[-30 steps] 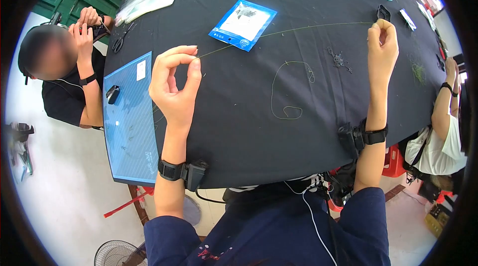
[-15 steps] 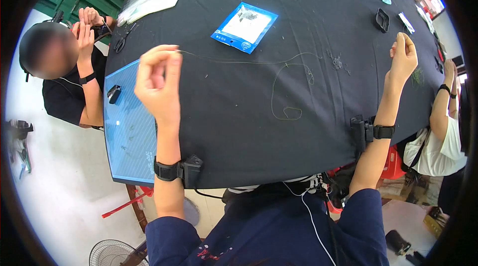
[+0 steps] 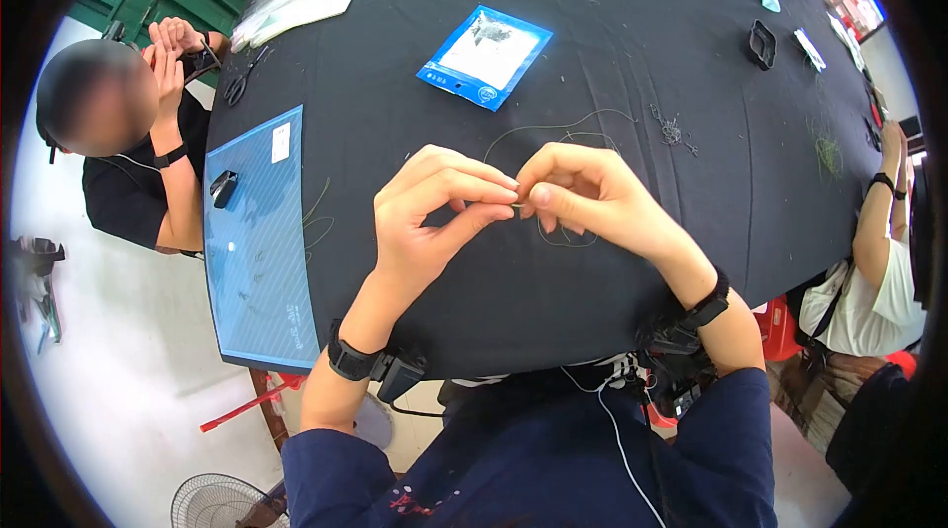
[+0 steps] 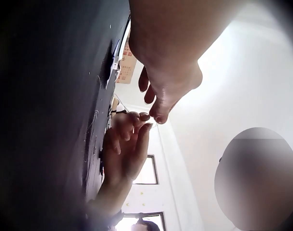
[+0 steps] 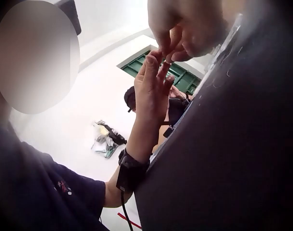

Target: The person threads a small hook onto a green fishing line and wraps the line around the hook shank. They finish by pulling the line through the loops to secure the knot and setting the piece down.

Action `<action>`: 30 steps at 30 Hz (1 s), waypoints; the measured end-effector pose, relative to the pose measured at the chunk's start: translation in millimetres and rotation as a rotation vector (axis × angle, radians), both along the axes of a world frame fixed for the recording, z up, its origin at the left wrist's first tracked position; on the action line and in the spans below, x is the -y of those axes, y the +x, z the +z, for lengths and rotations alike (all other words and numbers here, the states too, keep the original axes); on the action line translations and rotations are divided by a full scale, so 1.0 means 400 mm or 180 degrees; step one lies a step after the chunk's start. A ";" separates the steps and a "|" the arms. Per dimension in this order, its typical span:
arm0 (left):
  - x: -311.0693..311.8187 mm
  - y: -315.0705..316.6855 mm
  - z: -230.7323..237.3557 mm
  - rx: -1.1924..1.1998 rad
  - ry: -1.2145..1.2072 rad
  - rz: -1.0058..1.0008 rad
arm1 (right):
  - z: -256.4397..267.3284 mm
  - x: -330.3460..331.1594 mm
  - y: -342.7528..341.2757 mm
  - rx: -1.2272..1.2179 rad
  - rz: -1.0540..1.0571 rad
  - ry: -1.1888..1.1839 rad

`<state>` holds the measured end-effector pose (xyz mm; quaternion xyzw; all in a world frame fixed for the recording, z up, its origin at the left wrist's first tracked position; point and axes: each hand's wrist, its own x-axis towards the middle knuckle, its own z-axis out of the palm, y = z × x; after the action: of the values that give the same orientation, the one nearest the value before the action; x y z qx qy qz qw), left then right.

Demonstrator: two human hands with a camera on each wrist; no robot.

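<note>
- Head view: the left hand [image 3: 420,222] and the right hand [image 3: 614,197] are meeting over the near middle of the dark surface [image 3: 494,301], and the fingers of both are pinching a thin green line [image 3: 518,205], only a speck of it showing.
- Same view: a loose strand [image 3: 576,121] is lying just beyond the hands; whether it is joining the pinched piece, I cannot tell. A dark tangle [image 3: 673,129] is resting just right of it, and a blue-and-white pouch [image 3: 487,56] is lying on the far side. If the strand is joining on, a rightward pull could be snagging it in the tangle.
- Left wrist view: the two hands' fingertips are coming close together, their gaps narrow. So fine a line could be slipping out if either pinch loosens.
- Right wrist view: the fingertips are hiding the line, so a twist or missed crossing could be passing unnoticed.
</note>
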<state>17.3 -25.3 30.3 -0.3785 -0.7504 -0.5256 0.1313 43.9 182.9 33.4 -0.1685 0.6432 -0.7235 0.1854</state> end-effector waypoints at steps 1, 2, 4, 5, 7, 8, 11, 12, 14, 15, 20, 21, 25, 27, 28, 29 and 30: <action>0.000 0.000 -0.004 0.0009 -0.0010 -0.0001 | -0.015 0.006 0.001 -0.0036 -0.0072 -0.0062; 0.000 0.000 -0.007 0.0020 -0.0019 -0.0002 | -0.029 0.013 0.002 -0.0191 -0.0229 -0.0021; -0.002 0.000 -0.006 0.0046 -0.0024 0.0044 | -0.048 0.020 0.003 -0.0500 -0.0543 0.0063; -0.002 0.000 -0.006 0.0057 -0.0028 0.0062 | -0.047 0.018 0.003 -0.0704 -0.0681 0.0250; -0.002 0.002 -0.008 0.0323 0.0050 -0.0052 | -0.045 0.013 0.004 -0.1111 -0.0955 0.0622; -0.001 0.003 -0.009 0.0456 0.0089 -0.0109 | -0.045 0.013 0.004 -0.1247 -0.1018 0.0548; -0.006 0.013 -0.021 0.1034 0.0346 -0.0383 | -0.045 0.011 -0.001 -0.1655 -0.1081 0.0403; -0.008 0.015 -0.022 0.1122 0.0342 -0.0408 | -0.044 0.008 -0.002 -0.1793 -0.1017 0.0407; -0.009 0.019 -0.023 0.1298 0.0334 -0.0456 | -0.041 0.008 0.000 -0.1935 -0.0961 0.0382; -0.008 0.021 -0.023 0.1370 0.0359 -0.0445 | -0.039 0.011 0.002 -0.1939 -0.0971 0.0353; -0.008 0.023 -0.022 0.1558 0.0461 -0.0407 | -0.031 0.022 0.005 -0.2251 -0.0857 0.0377; -0.007 0.022 -0.024 0.1552 0.0464 -0.0442 | -0.035 0.025 0.006 -0.2268 -0.0873 0.0354; -0.007 0.024 -0.031 0.1624 0.0545 -0.0613 | -0.038 0.029 0.016 -0.2217 -0.0928 0.0354; -0.011 0.026 -0.031 0.1749 0.0613 -0.0643 | -0.035 0.031 0.018 -0.2307 -0.0955 0.0344; -0.013 0.027 -0.031 0.1830 0.0644 -0.0626 | -0.034 0.032 0.020 -0.2352 -0.0969 0.0339; -0.014 0.027 -0.031 0.1911 0.0675 -0.0609 | -0.033 0.033 0.021 -0.2348 -0.0982 0.0358; -0.012 0.025 -0.033 0.1954 0.0677 -0.0703 | -0.032 0.034 0.023 -0.2344 -0.0995 0.0376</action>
<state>27.4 -20.4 17.2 -0.2658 -0.6504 -0.7014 -0.1195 53.3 169.3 20.5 -0.3056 0.7250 -0.5961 -0.1602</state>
